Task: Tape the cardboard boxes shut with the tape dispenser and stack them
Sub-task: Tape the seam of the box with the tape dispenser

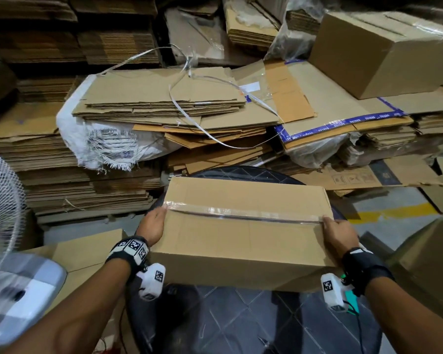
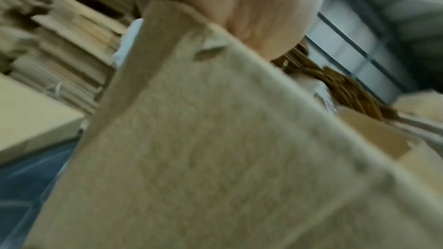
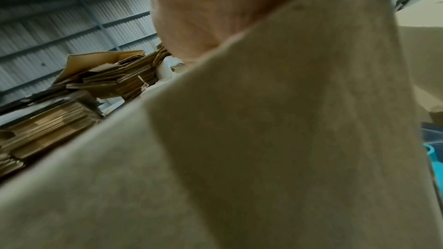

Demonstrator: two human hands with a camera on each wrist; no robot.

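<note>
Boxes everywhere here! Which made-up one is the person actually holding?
The long box nearest the camera, clear tape along its top seam, a hand on each end. The other made-up box sits untouched at the far right on flattened cardboard.
</note>
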